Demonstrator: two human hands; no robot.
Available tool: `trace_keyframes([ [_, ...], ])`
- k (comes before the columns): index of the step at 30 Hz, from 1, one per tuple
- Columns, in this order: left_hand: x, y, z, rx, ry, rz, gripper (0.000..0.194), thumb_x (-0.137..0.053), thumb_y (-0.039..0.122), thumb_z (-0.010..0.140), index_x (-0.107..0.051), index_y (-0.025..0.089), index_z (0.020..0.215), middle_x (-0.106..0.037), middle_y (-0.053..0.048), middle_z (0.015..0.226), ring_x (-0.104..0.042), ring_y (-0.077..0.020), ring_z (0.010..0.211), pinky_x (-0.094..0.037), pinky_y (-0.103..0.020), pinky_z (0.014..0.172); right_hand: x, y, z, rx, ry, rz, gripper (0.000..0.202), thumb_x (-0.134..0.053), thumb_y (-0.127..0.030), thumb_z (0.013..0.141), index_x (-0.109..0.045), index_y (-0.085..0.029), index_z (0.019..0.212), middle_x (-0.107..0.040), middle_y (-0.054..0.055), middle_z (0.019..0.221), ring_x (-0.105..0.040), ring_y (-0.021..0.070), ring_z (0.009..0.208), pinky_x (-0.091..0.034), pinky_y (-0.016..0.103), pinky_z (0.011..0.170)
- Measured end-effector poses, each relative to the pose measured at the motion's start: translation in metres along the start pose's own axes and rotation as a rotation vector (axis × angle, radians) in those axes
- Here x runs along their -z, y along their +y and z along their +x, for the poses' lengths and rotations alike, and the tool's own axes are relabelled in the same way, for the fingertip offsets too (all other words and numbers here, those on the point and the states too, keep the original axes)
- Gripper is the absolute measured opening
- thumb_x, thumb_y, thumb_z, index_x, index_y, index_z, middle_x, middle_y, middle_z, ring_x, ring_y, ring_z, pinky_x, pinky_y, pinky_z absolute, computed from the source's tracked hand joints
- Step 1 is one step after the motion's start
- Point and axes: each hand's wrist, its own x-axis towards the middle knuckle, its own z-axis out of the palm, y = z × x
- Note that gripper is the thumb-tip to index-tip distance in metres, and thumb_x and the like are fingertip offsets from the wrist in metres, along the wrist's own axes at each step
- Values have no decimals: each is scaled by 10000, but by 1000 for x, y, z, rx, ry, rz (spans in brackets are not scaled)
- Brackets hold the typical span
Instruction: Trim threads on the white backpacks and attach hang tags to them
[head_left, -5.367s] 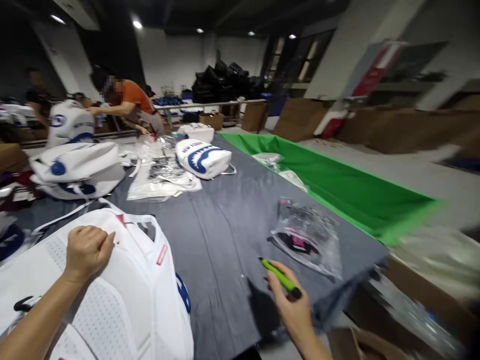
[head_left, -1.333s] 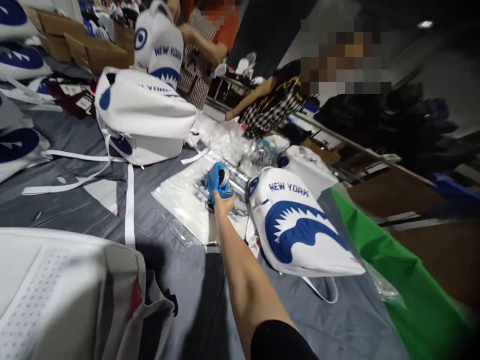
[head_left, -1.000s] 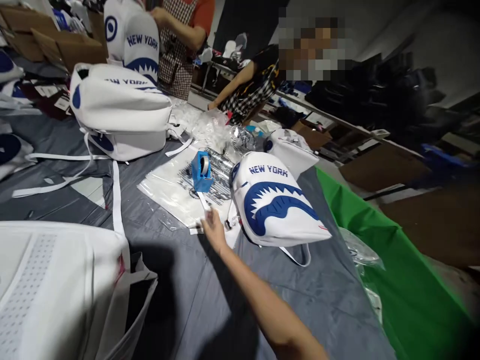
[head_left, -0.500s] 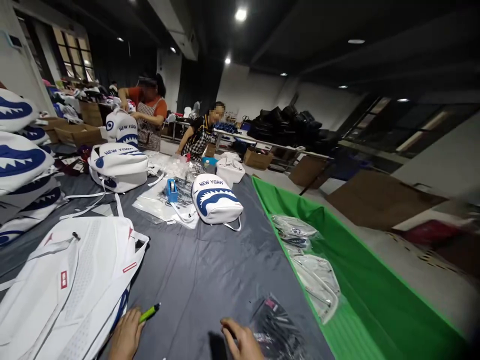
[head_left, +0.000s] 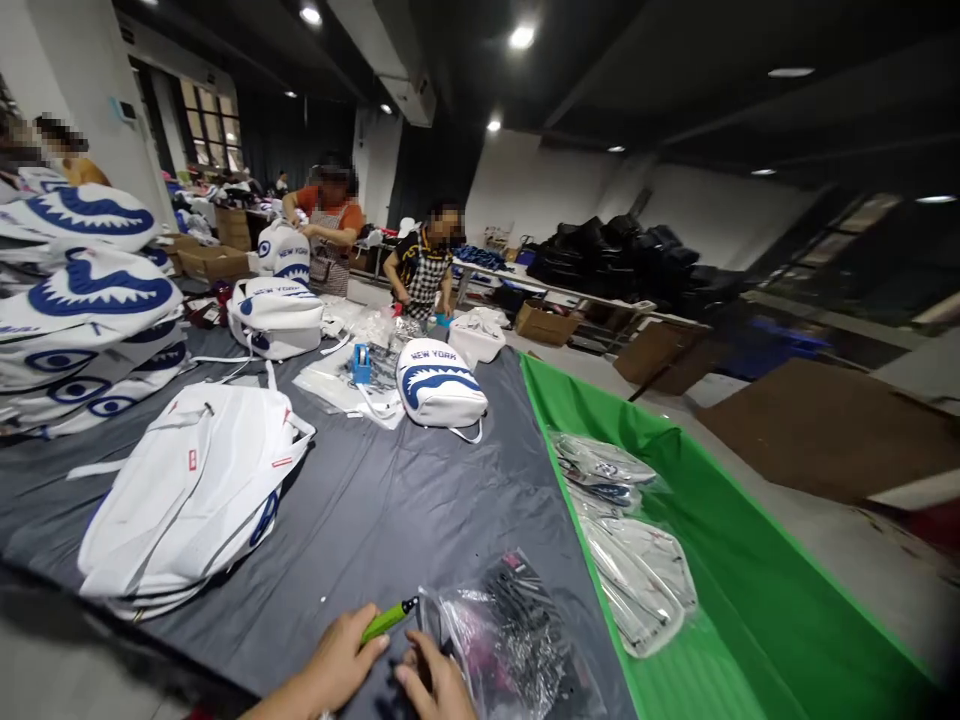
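Note:
My left hand (head_left: pixel 343 650) is closed around a slim green tool with a black tip (head_left: pixel 388 620), pen-like in shape; its exact kind is unclear. The tip points right, towards a clear plastic bag (head_left: pixel 517 640) with dark contents, lying at the front of the table. Just below that tip, my right hand (head_left: pixel 439 685) has its thumb and forefinger bent and apart, beside the bag's left edge. I see nothing held in it, and the frame cuts off its lower part. A white backpack (head_left: pixel 202 490) lies on the table to the left, straps upward.
White-and-blue backpacks (head_left: pixel 97 290) are stacked at the left. Another backpack (head_left: pixel 439 385) and a blue tape dispenser (head_left: pixel 361 364) are farther back on the grey-covered table (head_left: pixel 360 520). A green-lined bin (head_left: pixel 720 560) on the right contains bagged backpacks (head_left: pixel 637 570). People work beyond.
My left hand has moved right with the green tool, coming close to my right hand. The view has shifted, bringing more of the left stack and the table's front edge into sight.

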Motion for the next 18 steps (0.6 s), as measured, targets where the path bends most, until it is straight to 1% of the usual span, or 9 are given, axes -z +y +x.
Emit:
trace_keyframes([
  [2, 2, 10, -16, 19, 7, -6, 334, -513, 547, 883, -578, 227, 953, -652, -30, 804, -603, -202, 772, -404, -278, 686, 0, -12, 0, 34, -49, 37, 478, -526, -500, 879, -633, -248, 1271, -751, 73, 992, -712, 240, 804, -546, 318, 752],
  [5, 6, 12, -36, 74, 56, -22, 270, -481, 483, 898, -514, 216, 884, -636, -28, 811, -581, -189, 756, -370, -274, 668, -1, -35, 5, 60, -157, 52, 470, -523, -494, 898, -635, -216, 1260, -737, 79, 1008, -704, 236, 832, -531, 316, 766],
  [7, 12, 9, -43, 97, 125, -37, 229, -454, 444, 905, -477, 218, 872, -628, -23, 814, -583, -187, 764, -375, -276, 680, -1, -46, 11, 73, -205, 51, 489, -539, -474, 891, -620, -206, 1292, -732, 81, 1028, -700, 229, 841, -524, 321, 785],
  [9, 25, 4, -44, 106, 247, -43, 229, -429, 444, 917, -458, 222, 867, -612, -11, 797, -584, -185, 758, -380, -281, 692, 0, -51, 22, 84, -211, 43, 530, -546, -464, 880, -597, -199, 1335, -727, 92, 1068, -696, 229, 857, -521, 338, 812],
  [11, 49, -3, -40, 121, 427, -26, 273, -413, 485, 927, -442, 227, 842, -571, 8, 742, -565, -181, 714, -373, -284, 678, 2, -50, 36, 98, -178, 30, 562, -550, -473, 870, -583, -192, 1355, -723, 105, 1098, -691, 233, 879, -519, 361, 836],
  [14, 101, -15, -32, 162, 698, 29, 327, -412, 535, 918, -409, 235, 786, -499, 31, 673, -520, -172, 646, -360, -280, 644, 7, -44, 68, 105, -103, 42, 591, -566, -487, 846, -579, -179, 1350, -724, 106, 1089, -688, 226, 859, -527, 374, 830],
  [16, 138, -24, -28, 203, 806, 60, 332, -418, 540, 909, -389, 241, 767, -463, 42, 640, -502, -167, 622, -353, -272, 631, 10, -44, 95, 106, -62, 97, 587, -586, -493, 826, -592, -171, 1317, -730, 101, 1055, -695, 219, 841, -539, 365, 816],
  [18, 176, -36, -25, 248, 856, 98, 325, -418, 532, 906, -372, 245, 760, -432, 51, 614, -484, -163, 603, -339, -261, 623, 11, -49, 128, 109, -25, 181, 575, -610, -511, 803, -613, -162, 1261, -738, 91, 982, -702, 221, 842, -549, 355, 807],
])
